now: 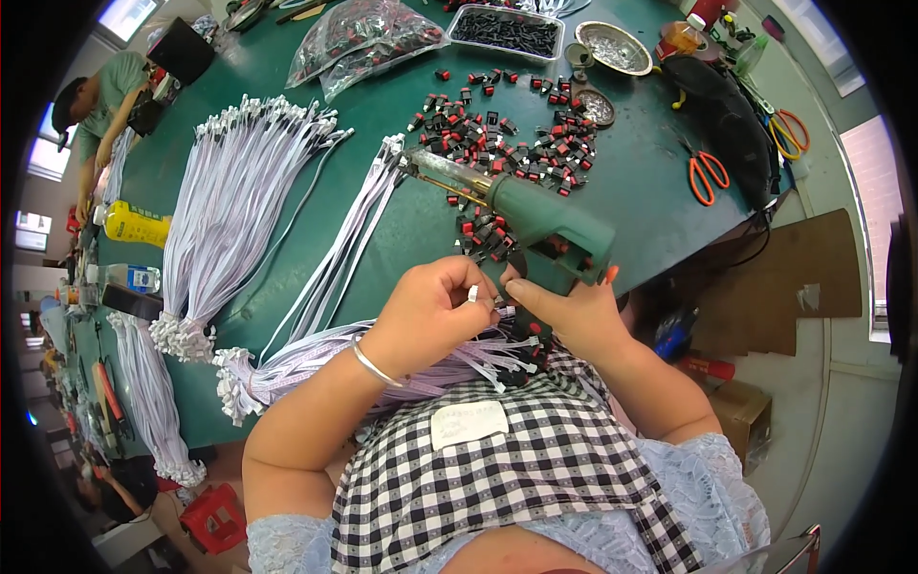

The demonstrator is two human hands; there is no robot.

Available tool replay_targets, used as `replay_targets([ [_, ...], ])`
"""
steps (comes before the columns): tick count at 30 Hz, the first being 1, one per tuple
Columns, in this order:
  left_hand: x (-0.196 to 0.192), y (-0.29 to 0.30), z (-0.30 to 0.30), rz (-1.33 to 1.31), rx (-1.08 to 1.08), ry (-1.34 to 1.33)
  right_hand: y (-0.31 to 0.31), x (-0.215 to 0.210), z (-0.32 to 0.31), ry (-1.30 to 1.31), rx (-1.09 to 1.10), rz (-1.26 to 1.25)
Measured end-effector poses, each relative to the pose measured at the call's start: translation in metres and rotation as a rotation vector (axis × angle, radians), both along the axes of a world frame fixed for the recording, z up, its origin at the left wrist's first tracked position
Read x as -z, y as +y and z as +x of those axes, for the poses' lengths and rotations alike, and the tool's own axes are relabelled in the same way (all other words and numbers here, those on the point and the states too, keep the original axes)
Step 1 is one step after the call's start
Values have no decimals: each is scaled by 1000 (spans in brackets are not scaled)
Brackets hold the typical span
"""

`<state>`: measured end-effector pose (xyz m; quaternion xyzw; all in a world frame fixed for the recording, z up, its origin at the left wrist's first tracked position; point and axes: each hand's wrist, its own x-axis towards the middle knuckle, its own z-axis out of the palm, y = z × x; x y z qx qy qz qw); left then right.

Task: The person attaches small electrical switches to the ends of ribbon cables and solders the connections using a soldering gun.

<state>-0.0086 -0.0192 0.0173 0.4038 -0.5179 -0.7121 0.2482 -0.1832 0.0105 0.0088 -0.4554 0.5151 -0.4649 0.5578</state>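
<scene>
My left hand (426, 301), with a silver bangle at its wrist, is closed in a pinch. A small white connector (473, 294) shows at its fingertips; the fingers partly hide what else is there. Close beside it, my right hand (574, 311) is closed round the lower part of a green soldering gun (555, 220), thumb reaching toward the left fingertips. The gun's metal tip points left, over a few white wire leads (354, 220) lying on the table. Beneath my hands lies a bundle of white leads (306, 368) with white connectors at its left end.
Red-and-black switches (516, 143) lie heaped beyond the gun. A large fan of white leads (239, 191) covers the green table's left. Farther back are plastic bags (363, 43) and a tub of black parts (507, 33). Orange-handled scissors (708, 177) lie right. Another person (110, 105) sits far left.
</scene>
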Motion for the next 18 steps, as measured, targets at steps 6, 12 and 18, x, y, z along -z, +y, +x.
replay_targets([
  [6,9,-1,2,34,-68,23,15,2,-25,271,80,-191],
  [12,13,0,2,30,-142,13,81,13,-63,302,54,-196],
  [18,13,-1,0,-3,-147,4,109,50,-78,251,-98,-378],
])
